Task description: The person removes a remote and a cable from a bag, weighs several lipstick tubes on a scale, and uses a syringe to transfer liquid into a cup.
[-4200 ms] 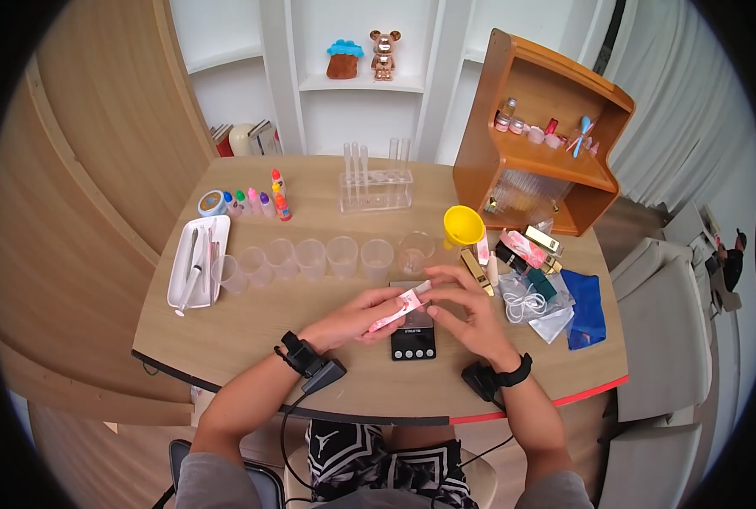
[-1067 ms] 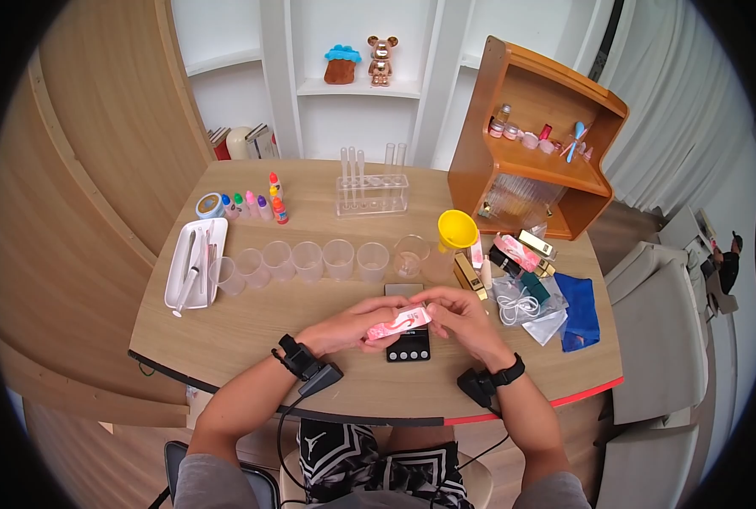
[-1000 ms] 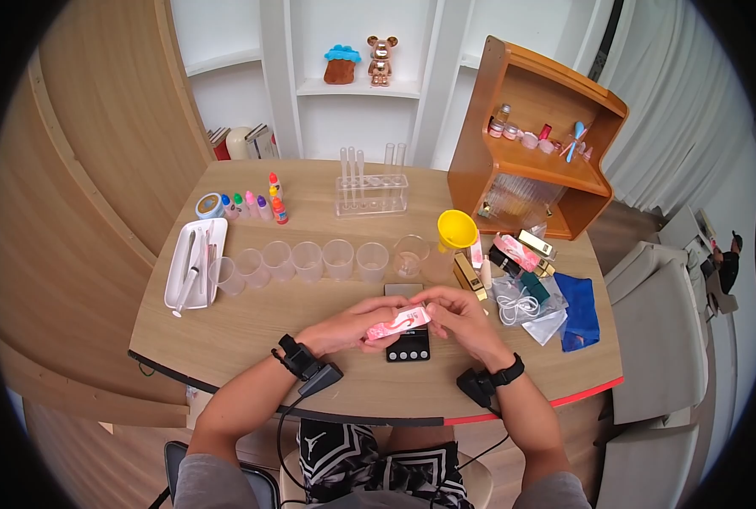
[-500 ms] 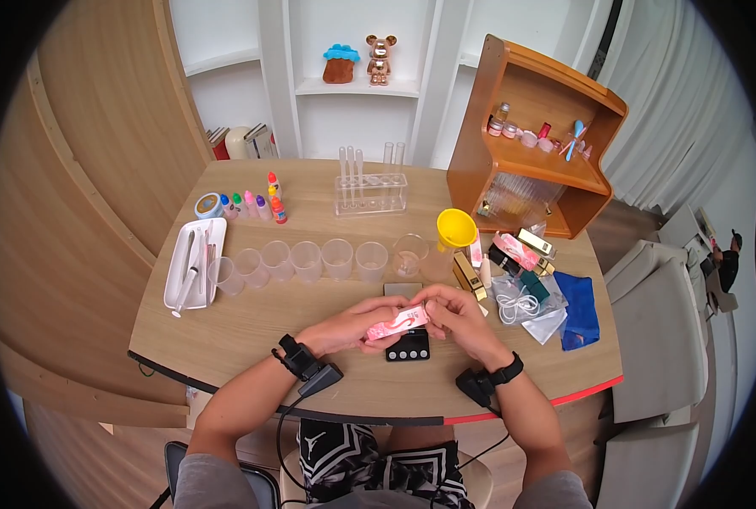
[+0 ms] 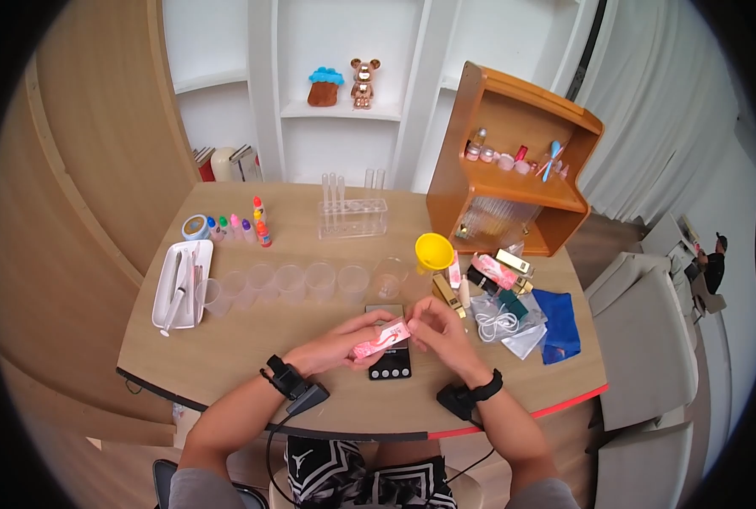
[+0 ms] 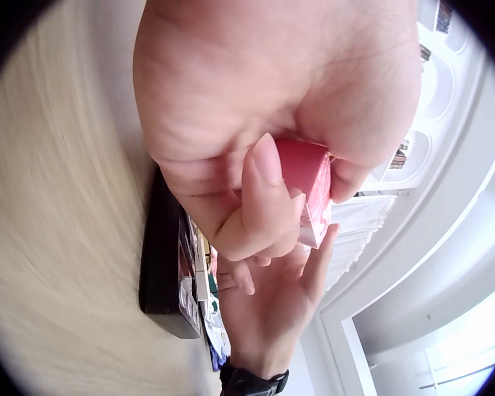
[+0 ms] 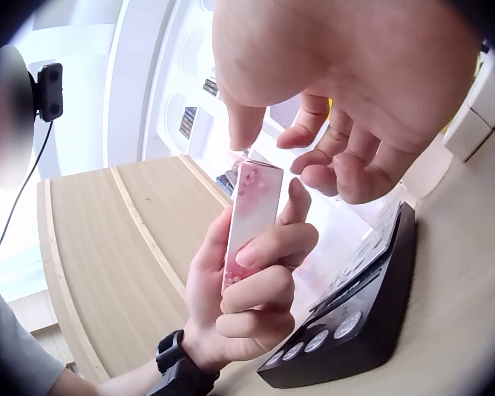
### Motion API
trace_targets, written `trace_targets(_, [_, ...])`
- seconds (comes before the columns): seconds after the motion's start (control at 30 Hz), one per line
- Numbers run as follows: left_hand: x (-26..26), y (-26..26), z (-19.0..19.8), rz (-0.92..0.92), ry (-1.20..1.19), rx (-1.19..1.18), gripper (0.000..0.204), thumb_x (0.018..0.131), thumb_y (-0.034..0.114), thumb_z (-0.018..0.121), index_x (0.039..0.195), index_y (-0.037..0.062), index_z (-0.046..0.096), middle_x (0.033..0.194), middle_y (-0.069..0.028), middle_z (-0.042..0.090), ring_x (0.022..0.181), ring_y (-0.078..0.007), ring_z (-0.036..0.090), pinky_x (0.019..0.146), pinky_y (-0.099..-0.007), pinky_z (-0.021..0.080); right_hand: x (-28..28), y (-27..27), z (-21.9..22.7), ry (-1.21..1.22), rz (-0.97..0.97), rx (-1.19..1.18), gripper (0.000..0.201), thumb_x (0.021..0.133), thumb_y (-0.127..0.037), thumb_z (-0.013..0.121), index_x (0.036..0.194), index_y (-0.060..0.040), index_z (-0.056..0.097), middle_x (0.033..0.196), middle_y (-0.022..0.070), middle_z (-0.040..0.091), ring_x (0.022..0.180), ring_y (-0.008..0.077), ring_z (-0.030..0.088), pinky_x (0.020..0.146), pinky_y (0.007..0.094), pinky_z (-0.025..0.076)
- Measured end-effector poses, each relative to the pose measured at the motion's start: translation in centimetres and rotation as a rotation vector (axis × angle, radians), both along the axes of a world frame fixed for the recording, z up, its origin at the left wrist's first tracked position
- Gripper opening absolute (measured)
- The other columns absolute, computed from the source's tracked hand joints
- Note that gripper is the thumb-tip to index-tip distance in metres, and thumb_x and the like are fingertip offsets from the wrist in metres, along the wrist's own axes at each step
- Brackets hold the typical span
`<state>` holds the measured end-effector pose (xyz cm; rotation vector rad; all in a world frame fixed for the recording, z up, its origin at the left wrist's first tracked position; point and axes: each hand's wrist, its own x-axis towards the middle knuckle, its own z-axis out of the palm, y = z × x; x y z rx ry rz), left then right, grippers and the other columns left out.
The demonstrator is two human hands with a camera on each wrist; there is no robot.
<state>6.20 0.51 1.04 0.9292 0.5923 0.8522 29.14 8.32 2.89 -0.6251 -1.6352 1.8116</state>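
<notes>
A slim pink-and-white carton (image 5: 381, 339) lies at a slant in my left hand (image 5: 325, 349), whose fingers and thumb grip it along its sides. At the carton's upper end is my right hand (image 5: 442, 336). In the right wrist view its thumb reaches the end flap of the carton (image 7: 256, 214), while the other fingers bend loosely and stand apart from the thumb. Only the pink lower end of the carton (image 6: 309, 177) shows past the fingers in the left wrist view. Below both hands sits a black digital scale (image 5: 391, 366), partly covered.
Clear plastic cups (image 5: 319, 280) stand in a row behind the hands. On the left is a white tray (image 5: 159, 316) of tools; a test tube rack (image 5: 352, 222) stands behind. To the right are a yellow funnel (image 5: 434, 252), gold boxes (image 5: 448, 297) and a blue cloth (image 5: 561, 331).
The head view has shifted, so the table appears lower and further left. Earlier, a white flap stuck out of the carton's end. The right fingers have just loosened from that end.
</notes>
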Motion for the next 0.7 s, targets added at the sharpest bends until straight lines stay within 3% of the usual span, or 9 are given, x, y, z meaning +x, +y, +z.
trace_targets(0.03, [0.0,-0.1,0.3,-0.006,0.018,0.008,0.039,0.11,0.033,0.045,0.143,0.0138,0.04,0.082,0.0007,0.048,0.06,-0.0057,0.039,0.049,-0.0205,0.026,-0.3,-0.6,1.1,-0.007,-0.003,0.078,0.018,0.097,-0.01,0.071,0.096,-0.0083,0.053,0.099,-0.0035,0.061,0.088,0.0044,0.057,0.073,0.0207,0.046])
trace_targets(0.13, [0.3,-0.2,0.6,0.015,0.068,0.024,0.039,0.11,0.033,0.046,0.143,0.0146,0.04,0.082,0.0014,0.047,0.061,-0.0054,0.039,0.05,-0.0202,0.025,-0.1,-0.1,-0.1,0.02,0.076,0.191,0.02,0.093,-0.002,0.073,0.097,-0.0073,0.054,0.111,0.0019,0.062,0.096,0.0073,0.06,0.08,0.0236,0.051])
trace_targets(0.17, [0.3,-0.3,0.2,0.012,0.056,0.034,0.039,0.109,0.034,0.048,0.143,0.0156,0.04,0.083,0.0017,0.048,0.062,-0.0051,0.04,0.051,-0.0196,0.026,0.1,0.1,-0.2,-0.008,0.089,0.165,0.023,0.09,0.003,0.074,0.098,-0.0071,0.055,0.115,0.0033,0.063,0.105,0.0104,0.061,0.091,0.0279,0.052])
trace_targets(0.27, [0.3,-0.6,1.0,-0.013,0.077,0.04,0.04,0.109,0.036,0.049,0.143,0.0156,0.041,0.087,0.0002,0.05,0.066,-0.0055,0.043,0.053,-0.0192,0.027,0.4,0.1,1.7,-0.061,0.113,0.132,0.021,0.09,0.003,0.073,0.098,-0.0066,0.056,0.115,0.0046,0.065,0.106,0.0112,0.063,0.091,0.0286,0.053])
trace_targets(0.3, [0.3,-0.7,0.6,-0.017,-0.001,0.02,0.043,0.109,0.038,0.049,0.143,0.0135,0.04,0.093,-0.0014,0.053,0.073,-0.0071,0.049,0.054,-0.0194,0.03,0.6,-0.1,3.4,-0.121,0.074,0.274,0.022,0.089,-0.003,0.077,0.097,-0.0077,0.057,0.105,-0.001,0.067,0.096,0.0071,0.064,0.084,0.0249,0.053])
trace_targets(0.4, [0.3,-0.4,0.3,0.007,-0.005,0.064,0.045,0.108,0.041,0.049,0.141,0.0105,0.042,0.095,-0.0018,0.053,0.079,-0.009,0.053,0.055,-0.0199,0.033,3.0,2.0,8.0,-0.205,0.032,0.483,0.025,0.087,-0.001,0.078,0.1,-0.008,0.058,0.103,-0.0004,0.068,0.093,0.008,0.066,0.08,0.0242,0.054])
trace_targets(0.5, [0.1,-0.3,0.7,-0.011,-0.009,0.093,0.036,0.108,0.036,0.05,0.131,0.0081,0.05,0.094,-0.0016,0.053,0.079,-0.0095,0.054,0.056,-0.0201,0.036,5.1,5.2,15.0,-0.142,-0.174,0.497,0.023,0.088,0.0,0.076,0.102,-0.0065,0.058,0.094,-0.0003,0.068,0.084,0.0074,0.067,0.07,0.0226,0.054])
trace_targets(0.6, [-0.3,-0.1,0.4,-0.019,0.007,0.092,0.031,0.108,0.033,0.049,0.125,0.0076,0.054,0.091,-0.0012,0.053,0.078,-0.0086,0.053,0.056,-0.0202,0.036,5.4,12.1,20.0,-0.13,-0.35,0.744,0.018,0.09,0.0,0.072,0.101,-0.0037,0.058,0.086,0.0015,0.068,0.075,0.0076,0.066,0.061,0.0238,0.052])
trace_targets(0.7, [-0.3,0.0,0.0,-0.017,0.018,0.087,0.028,0.108,0.031,0.049,0.122,0.0072,0.055,0.089,-0.0004,0.052,0.078,-0.0078,0.052,0.056,-0.0203,0.036,4.9,19.3,22.4,-0.312,-0.442,0.968,0.017,0.089,0.001,0.07,0.099,-0.0014,0.057,0.082,0.0042,0.068,0.071,0.0097,0.065,0.059,0.0259,0.052])
